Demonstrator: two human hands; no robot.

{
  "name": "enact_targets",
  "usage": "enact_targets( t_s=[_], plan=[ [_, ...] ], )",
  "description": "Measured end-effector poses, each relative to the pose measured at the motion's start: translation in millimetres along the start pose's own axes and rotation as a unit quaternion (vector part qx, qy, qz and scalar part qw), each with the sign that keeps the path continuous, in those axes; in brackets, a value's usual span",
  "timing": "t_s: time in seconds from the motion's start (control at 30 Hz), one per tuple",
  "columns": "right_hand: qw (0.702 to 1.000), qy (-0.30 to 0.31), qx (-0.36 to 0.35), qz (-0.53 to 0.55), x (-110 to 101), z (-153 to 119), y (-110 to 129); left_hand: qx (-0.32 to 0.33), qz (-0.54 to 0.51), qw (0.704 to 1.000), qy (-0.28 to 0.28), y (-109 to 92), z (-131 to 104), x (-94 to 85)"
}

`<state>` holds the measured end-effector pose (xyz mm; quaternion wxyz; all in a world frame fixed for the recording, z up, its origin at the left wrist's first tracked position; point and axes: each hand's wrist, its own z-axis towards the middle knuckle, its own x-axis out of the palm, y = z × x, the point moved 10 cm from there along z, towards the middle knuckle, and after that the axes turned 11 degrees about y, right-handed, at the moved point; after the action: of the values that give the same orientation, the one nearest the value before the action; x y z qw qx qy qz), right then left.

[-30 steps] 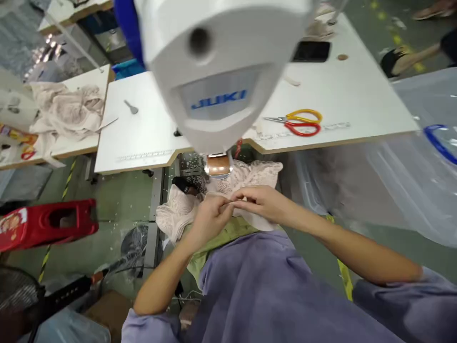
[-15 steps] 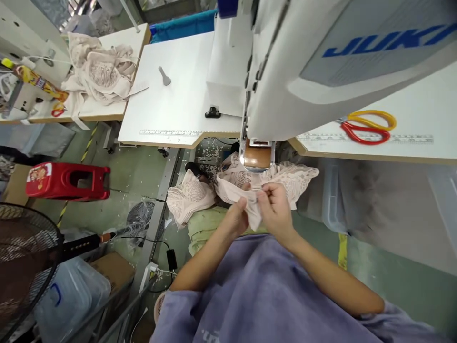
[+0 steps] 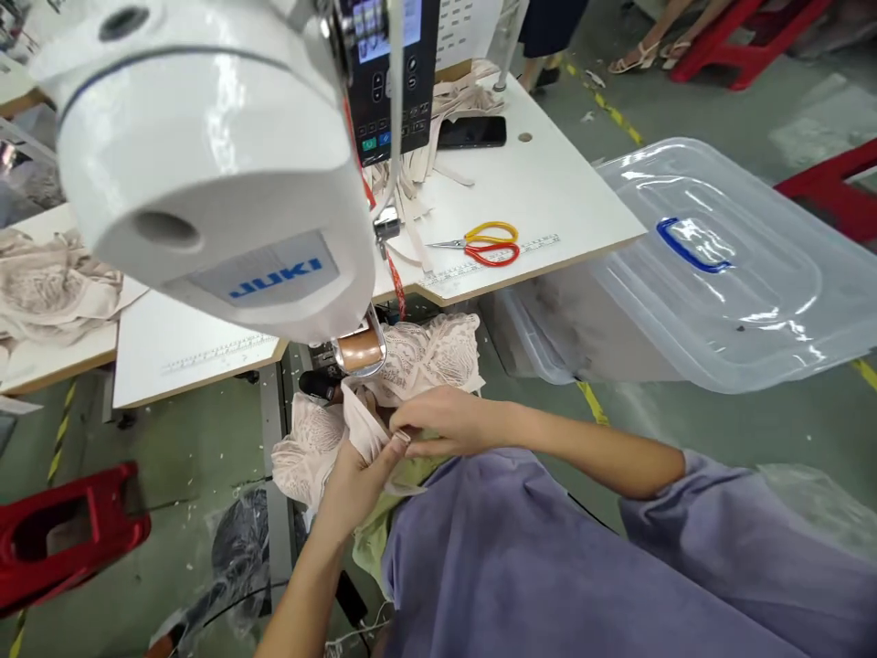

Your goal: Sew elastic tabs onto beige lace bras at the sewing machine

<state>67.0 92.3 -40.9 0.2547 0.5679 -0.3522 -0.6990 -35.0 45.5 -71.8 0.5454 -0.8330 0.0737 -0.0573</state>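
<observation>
Beige lace fabric (image 3: 438,352) hangs beneath the white sewing machine head (image 3: 226,164), beside its rounded metal and copper-coloured end piece (image 3: 361,351). A plain pale band of the garment is pinched in my left hand (image 3: 356,480), with the thumb on top of its edge. My right hand (image 3: 445,420) closes on the same band from the right, its fingertips close to my left thumb. A further lace cup (image 3: 308,443) lies to the left of my left hand. Green cloth (image 3: 374,539) shows below the hands, over my lap.
Yellow-and-red-handled scissors (image 3: 490,245) and a black phone (image 3: 472,132) lie on the white table (image 3: 562,196). A control panel (image 3: 390,78) stands behind. A lidded clear bin (image 3: 740,265) is at right, a red stool (image 3: 68,539) at lower left. Another person's feet (image 3: 640,57) show at top right.
The view has swung to the right, bringing the phone, control panel and clear bin into sight. Both hands still hold the pale band; my right hand now reaches more sideways across it.
</observation>
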Motion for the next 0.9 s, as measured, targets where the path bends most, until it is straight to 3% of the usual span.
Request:
enact_targets(
  t_s=[0.1,0.17,0.23,0.3,0.4,0.47,0.63,0.73,0.9],
  plan=[
    [0.997,0.061,0.013,0.040,5,-1,-2,-0.051,0.057,0.992,0.105,4,2,21.5],
    [0.995,0.068,0.013,0.071,5,-3,-2,-0.079,0.100,0.986,0.111,8,3,21.3],
    [0.994,0.040,0.040,0.095,-1,-7,-10,-0.089,0.135,0.984,0.080,9,4,11.8],
    [0.987,-0.044,0.102,0.119,-16,-17,-27,-0.075,0.136,0.988,0.020,2,5,-1.9],
    [0.957,-0.203,0.174,0.111,-43,-42,-45,-0.041,0.072,0.992,-0.091,-8,2,-19.3],
    [0.948,-0.262,0.171,0.062,-52,-50,-40,-0.023,-0.013,0.989,-0.146,-8,1,-21.0],
    [0.947,-0.304,0.101,-0.016,-46,-37,-5,0.031,-0.211,0.959,-0.186,2,11,-3.6],
    [0.949,-0.304,0.086,-0.006,-38,-26,5,0.050,-0.229,0.953,-0.192,2,14,1.3],
    [0.941,-0.314,0.125,-0.002,-37,-20,-4,0.058,-0.215,0.954,-0.201,-1,11,0.4]
  ],
)
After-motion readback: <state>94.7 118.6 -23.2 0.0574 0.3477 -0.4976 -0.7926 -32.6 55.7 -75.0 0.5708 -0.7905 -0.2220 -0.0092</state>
